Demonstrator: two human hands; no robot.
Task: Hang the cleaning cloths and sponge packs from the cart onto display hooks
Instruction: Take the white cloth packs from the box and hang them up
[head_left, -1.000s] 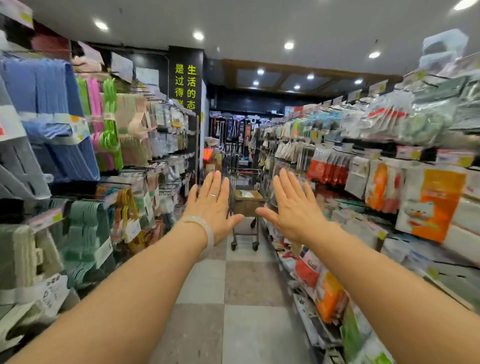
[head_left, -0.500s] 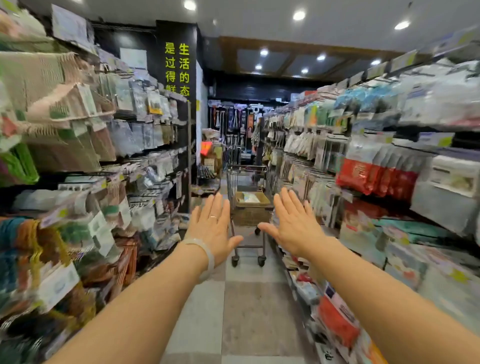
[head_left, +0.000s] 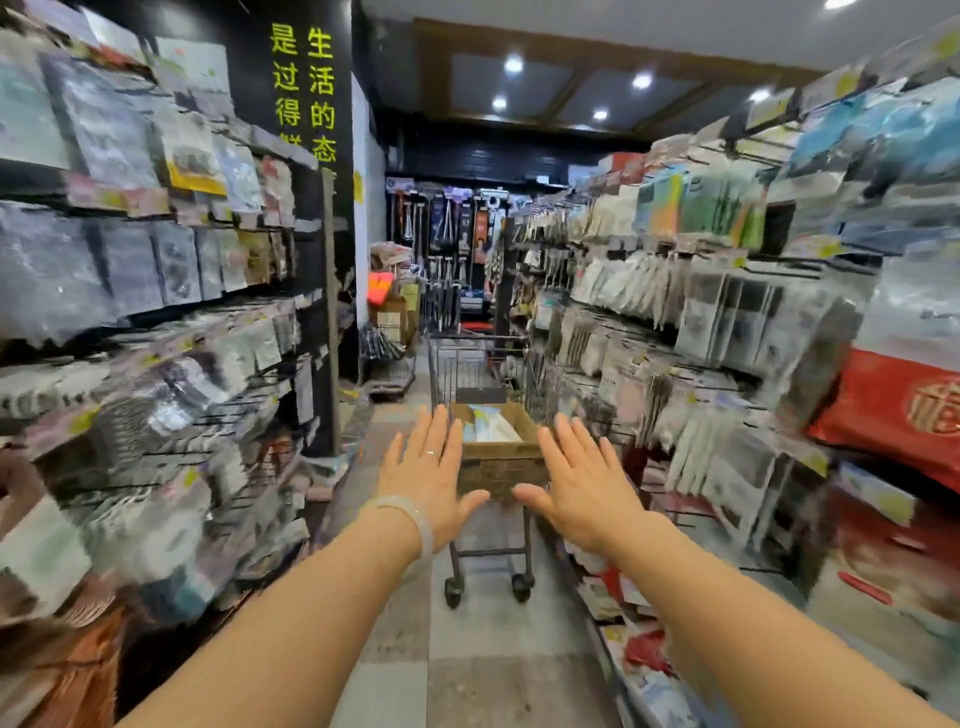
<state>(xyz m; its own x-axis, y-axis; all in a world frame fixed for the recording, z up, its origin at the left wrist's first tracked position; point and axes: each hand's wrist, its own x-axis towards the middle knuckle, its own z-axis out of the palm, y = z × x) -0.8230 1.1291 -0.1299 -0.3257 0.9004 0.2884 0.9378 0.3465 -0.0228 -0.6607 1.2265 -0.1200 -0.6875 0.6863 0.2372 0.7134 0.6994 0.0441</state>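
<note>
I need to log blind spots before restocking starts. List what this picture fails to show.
Head view only:
- Contents of the cardboard box in the cart: only pale packs at the top show; both hands cover its near corners.
- Left hand and right hand: palms face away, though neither grips anything.
- Shelf goods on both sides: motion blur wipes out labels and hooks.
- Far end of the aisle: too small to identify.
</note>
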